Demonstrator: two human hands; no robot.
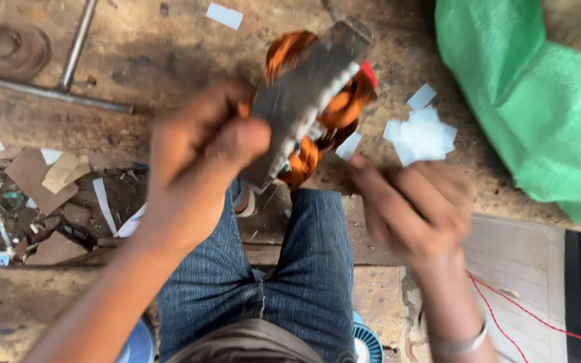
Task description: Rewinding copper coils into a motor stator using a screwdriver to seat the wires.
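Head view | left hand (200, 151) grip closed on motor stator (314, 101), above the knee | stator's long axis tilts up-right | right hand (411, 208) just lower-right, grip loosely curled, contents unclear

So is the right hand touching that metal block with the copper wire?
Apart. The head view shows worn wooden surface between the right hand and the metal block; only the left hand grips the block, though motion blurs it.
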